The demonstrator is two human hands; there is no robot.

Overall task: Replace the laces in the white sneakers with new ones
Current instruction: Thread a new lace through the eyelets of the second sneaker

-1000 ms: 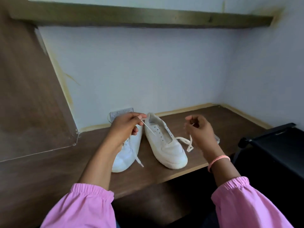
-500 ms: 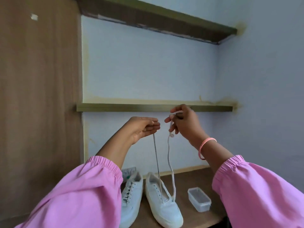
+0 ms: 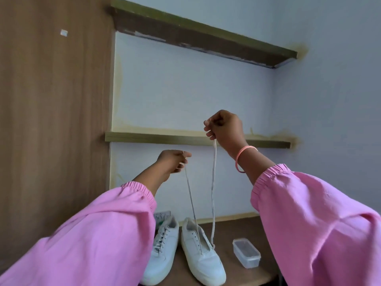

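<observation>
Two white sneakers stand side by side on the wooden desk (image 3: 243, 228). The left sneaker (image 3: 162, 248) is laced. A white lace (image 3: 213, 193) runs through the lowest eyelets of the right sneaker (image 3: 203, 259), and both its ends rise taut above the shoe. My left hand (image 3: 173, 161) pinches the left end at about chest height. My right hand (image 3: 223, 129) is raised higher and pinches the right end.
A small clear plastic box with a lid (image 3: 246, 252) sits on the desk right of the sneakers. A wall socket (image 3: 161, 216) is behind the left sneaker. Two wooden shelves (image 3: 156, 138) cross the wall above. A brown wooden panel (image 3: 53, 120) fills the left side.
Both hands have risen from beside the sneakers and drawn the lace up taut. Since half a second ago my right hand went higher than my left. The view tilted upward.
</observation>
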